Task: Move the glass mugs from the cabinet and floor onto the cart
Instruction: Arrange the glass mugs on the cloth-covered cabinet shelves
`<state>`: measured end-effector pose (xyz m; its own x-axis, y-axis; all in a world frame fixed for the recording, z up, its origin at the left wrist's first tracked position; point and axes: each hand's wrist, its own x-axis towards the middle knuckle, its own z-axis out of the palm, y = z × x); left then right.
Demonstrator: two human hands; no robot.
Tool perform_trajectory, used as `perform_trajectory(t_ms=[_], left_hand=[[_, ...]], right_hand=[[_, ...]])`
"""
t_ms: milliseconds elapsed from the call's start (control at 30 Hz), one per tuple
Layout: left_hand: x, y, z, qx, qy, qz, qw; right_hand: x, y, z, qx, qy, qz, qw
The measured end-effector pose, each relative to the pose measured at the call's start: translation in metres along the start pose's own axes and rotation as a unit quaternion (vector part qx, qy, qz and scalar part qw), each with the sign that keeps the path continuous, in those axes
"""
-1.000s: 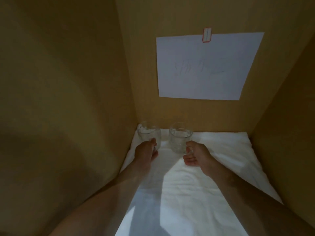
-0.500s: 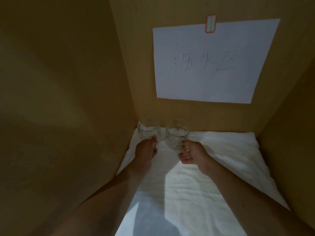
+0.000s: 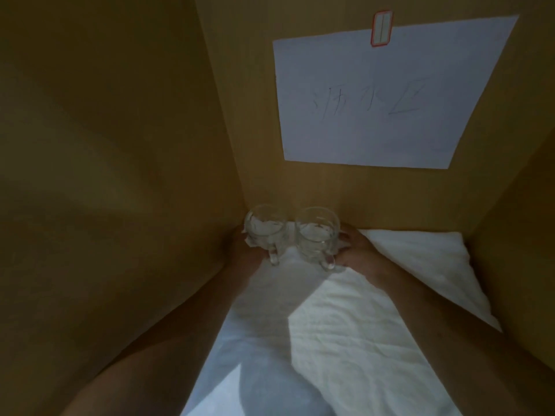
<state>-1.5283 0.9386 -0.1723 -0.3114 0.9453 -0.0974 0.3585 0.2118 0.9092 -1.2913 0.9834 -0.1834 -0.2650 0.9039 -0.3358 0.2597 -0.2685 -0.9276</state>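
Deep inside a wooden cabinet (image 3: 120,175), seen from above and behind the arms. At far left, the cabinet's side wall, dim and bare. Against it, the left hand (image 3: 243,250), mostly hidden behind the left glass mug (image 3: 263,229), fingers wrapped round the mug's outer left side; grasping it, though the fingertips themselves too shadowed to make out. Left glass mug upright, rim toward the camera, handle pointing down toward the viewer and free of the hand, so the hold is on the body, not the handle. Just beside it, touching or nearly so, the right glass mug (image 3: 316,232), also upright, handle likewise facing the viewer and ungripped. Right hand (image 3: 357,247) cupped round that mug's outer right side, fingers curled against the glass. Both mugs thus between the two hands, in the back left corner, over the white cloth (image 3: 360,325) lining the cabinet floor; lifted or resting, cannot tell. Above and to the right, on the back wall, a white paper sheet (image 3: 390,94) with faint handwritten marks, topped by a small red-edged label (image 3: 381,27).
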Motion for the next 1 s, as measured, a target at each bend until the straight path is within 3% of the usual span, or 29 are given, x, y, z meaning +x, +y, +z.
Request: perform_trajectory(t_ms=[100,267,433,667,767,900,1000], left_hand=[[0.005,0.003,-0.003,-0.026,-0.029,0.017,0.999],[0.002,-0.011,-0.004,-0.105,-0.021,0.027,0.994],[-0.007,-0.02,0.0,-0.097,0.052,0.031,0.993],[-0.022,-0.018,-0.002,-0.12,0.047,-0.006,0.992],[-0.03,-0.008,-0.009,-0.091,0.067,-0.029,0.993],[-0.032,0.004,-0.015,-0.017,0.042,0.008,0.999],[-0.028,0.018,-0.02,0.12,0.05,0.051,0.99]], right_hand=[[0.018,0.002,0.008,-0.056,-0.044,-0.027,0.997],[0.025,0.013,0.024,-0.018,0.019,-0.042,0.999],[0.009,0.019,0.021,0.038,0.045,-0.045,0.997],[-0.018,0.008,0.006,0.077,0.101,-0.016,0.992],[-0.027,0.0,0.0,0.059,0.107,-0.007,0.992],[-0.035,-0.015,-0.009,0.04,0.12,-0.042,0.991],[-0.038,-0.027,-0.015,-0.002,0.12,-0.065,0.991]])
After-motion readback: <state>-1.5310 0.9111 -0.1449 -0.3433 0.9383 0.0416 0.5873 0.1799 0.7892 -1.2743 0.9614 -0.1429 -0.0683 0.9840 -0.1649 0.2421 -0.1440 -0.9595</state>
